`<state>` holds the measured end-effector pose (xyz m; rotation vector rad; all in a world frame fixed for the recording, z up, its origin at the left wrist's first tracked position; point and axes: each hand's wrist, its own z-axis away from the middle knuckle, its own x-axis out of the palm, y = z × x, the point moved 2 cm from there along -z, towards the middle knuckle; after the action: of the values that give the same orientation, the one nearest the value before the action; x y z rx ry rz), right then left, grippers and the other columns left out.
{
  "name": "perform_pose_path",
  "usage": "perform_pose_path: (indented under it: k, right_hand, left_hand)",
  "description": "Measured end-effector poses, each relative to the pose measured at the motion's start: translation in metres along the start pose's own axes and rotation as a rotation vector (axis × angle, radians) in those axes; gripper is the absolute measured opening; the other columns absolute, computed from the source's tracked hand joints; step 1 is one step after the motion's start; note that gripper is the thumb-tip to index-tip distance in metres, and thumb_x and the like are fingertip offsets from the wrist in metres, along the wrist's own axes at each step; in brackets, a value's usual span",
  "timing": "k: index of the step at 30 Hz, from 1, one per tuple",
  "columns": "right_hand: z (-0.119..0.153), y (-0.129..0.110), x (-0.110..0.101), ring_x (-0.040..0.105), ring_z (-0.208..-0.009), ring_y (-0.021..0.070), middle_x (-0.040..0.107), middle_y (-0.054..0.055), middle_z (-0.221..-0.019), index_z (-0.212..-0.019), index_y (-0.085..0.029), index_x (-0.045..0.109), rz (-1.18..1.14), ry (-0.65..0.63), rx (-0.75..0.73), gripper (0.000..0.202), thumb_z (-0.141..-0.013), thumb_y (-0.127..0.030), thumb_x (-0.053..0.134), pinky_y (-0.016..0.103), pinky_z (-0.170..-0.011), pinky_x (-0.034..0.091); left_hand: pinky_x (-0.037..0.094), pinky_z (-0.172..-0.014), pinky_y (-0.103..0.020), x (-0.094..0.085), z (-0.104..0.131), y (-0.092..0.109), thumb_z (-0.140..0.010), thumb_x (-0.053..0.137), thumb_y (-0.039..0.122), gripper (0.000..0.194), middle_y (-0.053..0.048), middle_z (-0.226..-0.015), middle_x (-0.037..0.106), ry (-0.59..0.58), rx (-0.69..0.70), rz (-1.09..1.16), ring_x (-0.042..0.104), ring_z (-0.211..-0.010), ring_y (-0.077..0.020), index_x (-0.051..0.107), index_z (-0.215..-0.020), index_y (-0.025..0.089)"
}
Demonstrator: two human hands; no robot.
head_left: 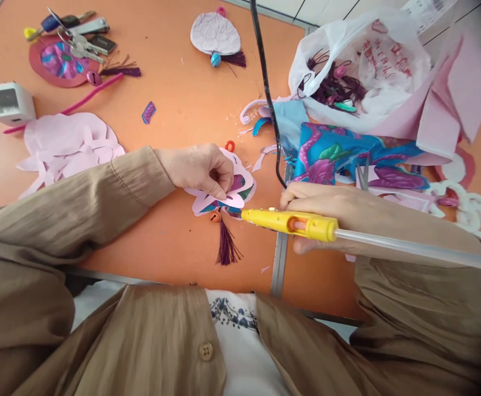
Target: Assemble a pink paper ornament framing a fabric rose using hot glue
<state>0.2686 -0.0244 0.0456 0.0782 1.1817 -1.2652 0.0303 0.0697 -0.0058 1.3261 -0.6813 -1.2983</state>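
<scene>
My left hand pinches the edge of a pink flower-shaped cutout, which lies over a patterned blue, green and purple ornament. A red loop sticks out at its top. From its lower side hang an orange bell and a purple tassel. In my right hand is a yellow glue gun, its nozzle close to the ornament's lower right edge; I cannot tell whether they touch. A long translucent glue stick runs out of the gun's back. My right fingers are partly hidden behind the gun.
A black cord crosses the table to my right hand. On the right are a white plastic bag of tassels, patterned blue fabric and scissors. Leftward lie pink cutouts, a white cube and keys.
</scene>
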Motion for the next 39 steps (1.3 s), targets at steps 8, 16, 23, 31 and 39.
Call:
perform_pose_path:
  k: [8,16,23,31,39]
  right_hand:
    - [-0.006,-0.015,-0.004,0.051,-0.067,0.0193,0.055,0.003,-0.075,-0.07,-0.022,0.053,-0.073,0.012,0.018,0.06,-0.085,-0.079,0.044,0.032,-0.062,0.034]
    - [-0.008,-0.02,0.001,0.048,-0.063,0.0172,0.053,0.003,-0.073,-0.068,-0.021,0.05,-0.029,0.086,-0.003,0.065,-0.084,-0.082,0.038,0.031,-0.059,0.031]
    - [0.001,-0.016,0.002,0.051,-0.062,0.0177,0.052,0.002,-0.068,-0.071,-0.02,0.058,0.023,0.049,0.066,0.069,-0.083,-0.085,0.037,0.031,-0.056,0.032]
    - [-0.002,-0.019,0.003,0.05,-0.059,0.0156,0.052,0.002,-0.07,-0.071,-0.019,0.058,0.043,0.055,0.042,0.07,-0.086,-0.082,0.032,0.029,-0.055,0.032]
    - [0.004,-0.013,0.009,0.049,-0.056,0.0131,0.049,-0.002,-0.066,-0.071,-0.02,0.053,0.122,0.129,-0.073,0.054,-0.093,-0.068,0.043,0.027,-0.053,0.03]
  left_hand:
    - [0.037,-0.054,-0.026,0.001,0.0,-0.002,-0.069,0.07,0.028,0.016,0.001,-0.058,0.061,0.029,-0.03,0.001,0.05,-0.057,-0.0117,0.06,-0.061,0.019]
    - [0.034,-0.052,-0.027,0.001,-0.001,-0.001,-0.07,0.071,0.025,0.014,0.002,-0.054,0.062,0.0,-0.038,0.011,0.049,-0.052,-0.0116,0.06,-0.062,0.019]
    - [0.036,-0.054,-0.027,0.0,-0.001,0.0,-0.069,0.071,0.024,0.015,0.001,-0.056,0.06,0.014,-0.029,-0.011,0.049,-0.056,-0.0123,0.06,-0.06,0.019]
    - [0.034,-0.052,-0.023,0.0,-0.001,-0.002,-0.069,0.072,0.025,0.015,0.001,-0.056,0.061,0.014,-0.054,0.01,0.048,-0.054,-0.0094,0.061,-0.063,0.016]
    - [0.034,-0.051,-0.024,0.001,-0.003,-0.005,-0.067,0.074,0.029,0.018,0.001,-0.054,0.062,0.013,-0.088,0.05,0.049,-0.052,-0.0103,0.061,-0.063,0.017]
